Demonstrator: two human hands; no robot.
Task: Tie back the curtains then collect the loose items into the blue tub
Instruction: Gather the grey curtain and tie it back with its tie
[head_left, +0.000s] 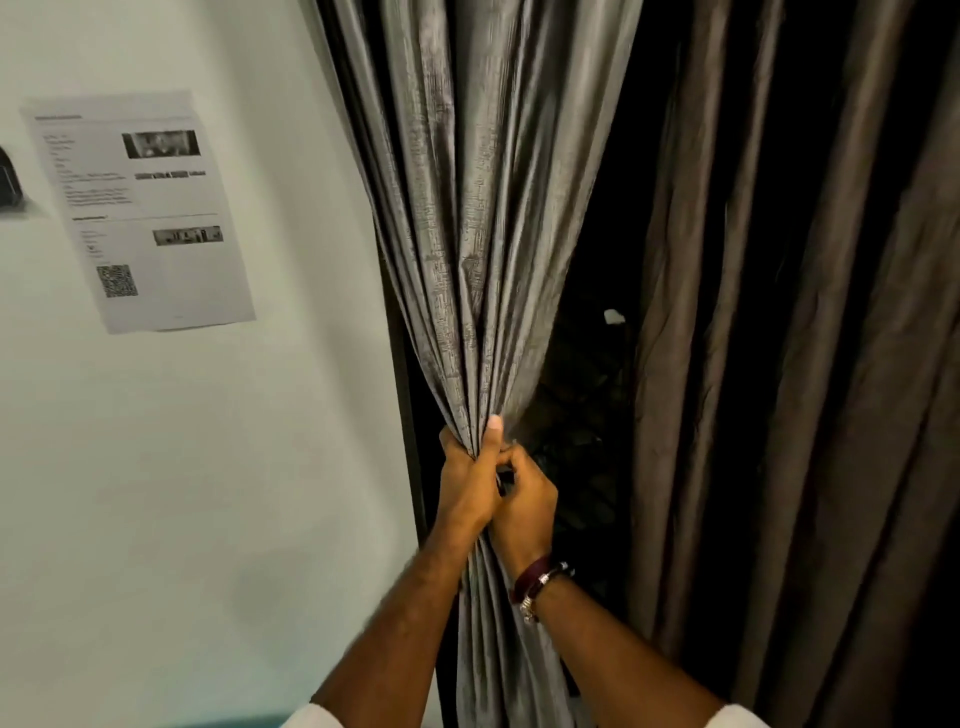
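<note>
Left hand (467, 488) and right hand (524, 499) bunching grey curtain (478, 260) — both grips closed, paper notice (140, 208) on wall

Two curtains: one (467, 234) right of the wall (208, 467), one (779, 364) farther right. One printed sheet (140, 208) on wall. Two hands, left (467, 483), right (524, 499), w/ one bracelet (540, 577).

Grey gathered curtain (467, 260): cloth with satin sheen, slubbed weave. Brown right-hand curtain (779, 415): duller cloth. White printed sheet (140, 208): matt paper on smooth matt white wall (208, 467). Maroon wrist bracelet (535, 582): shiny metal fittings.
</note>
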